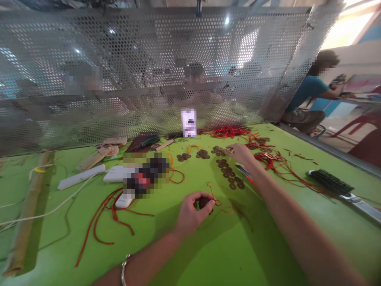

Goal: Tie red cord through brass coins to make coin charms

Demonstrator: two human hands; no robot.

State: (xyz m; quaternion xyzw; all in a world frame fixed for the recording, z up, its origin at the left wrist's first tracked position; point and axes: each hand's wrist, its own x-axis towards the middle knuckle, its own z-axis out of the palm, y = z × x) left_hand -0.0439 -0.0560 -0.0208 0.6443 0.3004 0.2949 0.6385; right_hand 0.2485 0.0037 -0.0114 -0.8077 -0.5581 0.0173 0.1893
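My left hand (195, 210) is closed in a pinch on a thin red cord (216, 201), which loops out past the fingertips and trails right. Dark round coins (205, 204) show just behind the thumb, partly hidden by the fingers. Farther off, my right hand (240, 153) reaches to a small cluster of coins (219, 150) and touches its right side; whether the fingers grip one is too small to tell. A row of overlapping coins (228, 174) lies between the hands, and two more clusters sit left of the right hand.
A perforated metal screen (133, 79) stands along the back of the green table (143, 250). Red cords (229, 132) are heaped at the back. A black brush (330, 182) lies right, a bamboo pole (28, 214) left, with a white power strip (81, 176) beside it. A person (309, 91) sits beyond.
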